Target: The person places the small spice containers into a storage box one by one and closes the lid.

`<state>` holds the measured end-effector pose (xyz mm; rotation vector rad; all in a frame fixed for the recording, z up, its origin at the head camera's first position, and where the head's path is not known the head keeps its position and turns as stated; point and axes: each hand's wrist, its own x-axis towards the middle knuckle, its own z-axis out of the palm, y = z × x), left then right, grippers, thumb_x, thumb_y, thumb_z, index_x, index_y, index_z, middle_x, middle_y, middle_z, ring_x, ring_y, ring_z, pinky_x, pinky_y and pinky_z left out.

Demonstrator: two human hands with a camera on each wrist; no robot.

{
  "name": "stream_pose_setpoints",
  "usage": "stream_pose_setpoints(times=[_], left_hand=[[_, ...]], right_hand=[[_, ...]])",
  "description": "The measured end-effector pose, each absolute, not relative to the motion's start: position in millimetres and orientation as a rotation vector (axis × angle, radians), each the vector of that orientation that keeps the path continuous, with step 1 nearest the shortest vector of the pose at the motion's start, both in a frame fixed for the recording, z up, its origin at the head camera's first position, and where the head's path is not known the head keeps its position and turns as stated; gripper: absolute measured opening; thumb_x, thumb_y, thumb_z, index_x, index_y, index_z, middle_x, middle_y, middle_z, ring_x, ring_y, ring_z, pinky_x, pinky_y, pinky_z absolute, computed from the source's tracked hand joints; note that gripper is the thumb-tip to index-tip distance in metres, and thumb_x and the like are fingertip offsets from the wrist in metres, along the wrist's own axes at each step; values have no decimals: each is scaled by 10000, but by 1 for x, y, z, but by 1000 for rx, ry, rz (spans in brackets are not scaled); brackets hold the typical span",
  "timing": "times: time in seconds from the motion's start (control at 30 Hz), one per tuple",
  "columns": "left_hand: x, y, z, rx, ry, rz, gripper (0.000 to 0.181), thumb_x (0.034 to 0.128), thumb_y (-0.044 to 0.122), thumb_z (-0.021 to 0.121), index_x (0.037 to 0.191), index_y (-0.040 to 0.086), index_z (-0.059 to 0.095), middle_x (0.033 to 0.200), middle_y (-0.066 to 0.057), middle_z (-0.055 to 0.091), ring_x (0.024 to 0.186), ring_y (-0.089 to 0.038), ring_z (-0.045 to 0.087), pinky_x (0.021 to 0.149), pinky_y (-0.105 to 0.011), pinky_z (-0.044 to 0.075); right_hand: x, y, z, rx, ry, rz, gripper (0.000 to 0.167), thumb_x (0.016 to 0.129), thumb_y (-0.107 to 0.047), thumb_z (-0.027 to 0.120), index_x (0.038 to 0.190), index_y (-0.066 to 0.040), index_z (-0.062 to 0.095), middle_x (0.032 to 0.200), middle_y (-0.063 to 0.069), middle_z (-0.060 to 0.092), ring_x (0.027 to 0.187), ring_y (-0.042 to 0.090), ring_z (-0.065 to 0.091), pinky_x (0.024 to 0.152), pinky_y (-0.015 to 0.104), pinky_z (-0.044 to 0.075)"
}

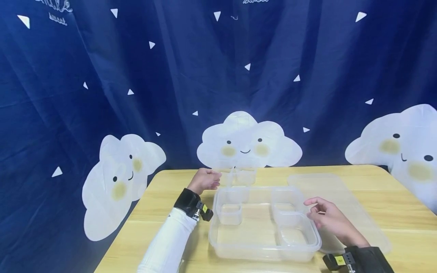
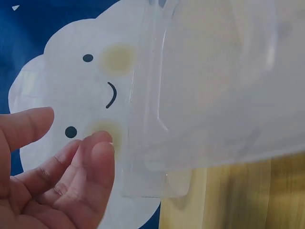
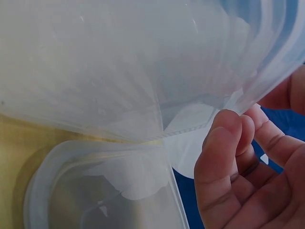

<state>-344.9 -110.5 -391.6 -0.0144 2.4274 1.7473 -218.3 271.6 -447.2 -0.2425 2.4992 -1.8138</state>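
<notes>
A large clear plastic box (image 1: 259, 253) stands on the table, with several small clear containers inside, one at the left (image 1: 230, 218) and one at the front right (image 1: 296, 232). Behind its left part are more clear containers (image 1: 246, 176). Beside these, my left hand (image 1: 206, 179) is raised with relaxed, bent fingers; the left wrist view shows the thumb apart from the fingers (image 2: 97, 157) and nothing between them. My right hand (image 1: 331, 223) is at the box's right wall, fingers loosely bent. In the right wrist view its fingertips (image 3: 224, 126) are near the clear wall; contact is unclear.
A flat translucent lid (image 1: 358, 216) lies on the wooden table (image 1: 392, 189) to the right of the box, partly under my right forearm. Behind the table hangs a dark blue curtain (image 1: 218, 68) with smiling clouds and white triangles.
</notes>
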Motion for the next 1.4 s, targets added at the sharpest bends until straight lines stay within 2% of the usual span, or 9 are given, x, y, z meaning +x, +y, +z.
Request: stream_pose_setpoints(times=[0.2, 0.57, 0.67, 0.8, 0.97, 1.07, 1.17, 1.4], left_hand=[[-349, -102, -391, -30, 2325, 1812, 288, 934, 77, 625, 1135, -125, 587, 1104, -308, 626, 908, -297, 681, 818, -370, 578], [-361, -88, -393, -81, 2406, 1692, 385, 902, 103, 664, 1176, -142, 550, 1180, -309, 593, 1018, -364, 634, 839, -368, 570], [-364, -86, -393, -61, 2465, 1596, 326, 896, 108, 673, 1109, -125, 594, 1122, -296, 622, 917, -301, 652, 785, -339, 583], [-366, -82, -392, -35, 2589, 1408, 212, 871, 115, 706, 982, -58, 656, 939, -180, 670, 782, -210, 638, 672, -284, 581], [-368, -79, -391, -40, 2624, 1278, 186, 863, 106, 714, 961, -38, 649, 801, -82, 642, 736, -193, 644, 615, -271, 573], [-369, -78, -392, -30, 2597, 1258, 123, 870, 82, 698, 859, -18, 625, 694, -56, 603, 610, -141, 586, 515, -220, 508], [-371, -78, -396, -26, 2584, 1232, 155, 862, 53, 686, 746, 9, 593, 604, -34, 548, 526, -110, 501, 452, -184, 413], [-375, -77, -402, 19, 2696, 1044, 165, 831, 36, 712, 673, 19, 664, 605, -14, 556, 556, -135, 495, 445, -187, 375]], right_hand=[[-217, 272, -446, -232, 2505, -1804, 391, 870, 25, 611, 1225, 110, 471, 750, 48, 489, 551, 144, 484, 542, 262, 488], [-216, 274, -447, -200, 2504, -1794, 413, 868, 20, 613, 1242, 110, 462, 772, 63, 491, 560, 143, 486, 538, 256, 483], [-216, 275, -446, -212, 2493, -1806, 411, 872, 23, 611, 1244, 112, 459, 773, 61, 487, 556, 137, 482, 536, 254, 483], [-216, 276, -445, -230, 2490, -1810, 407, 877, 19, 610, 1243, 113, 458, 775, 57, 485, 553, 131, 480, 533, 251, 483], [-216, 274, -445, -243, 2483, -1818, 405, 877, 21, 610, 1240, 114, 457, 785, 62, 491, 560, 127, 483, 535, 249, 487], [-217, 273, -445, -233, 2483, -1816, 409, 873, 17, 613, 1240, 109, 459, 792, 64, 491, 564, 131, 484, 536, 251, 486], [-217, 272, -446, -214, 2485, -1813, 412, 870, 14, 616, 1241, 105, 462, 795, 65, 488, 565, 135, 482, 533, 249, 480], [-217, 271, -446, -181, 2491, -1797, 416, 871, 6, 620, 1246, 99, 465, 794, 66, 482, 576, 147, 485, 541, 256, 483]])
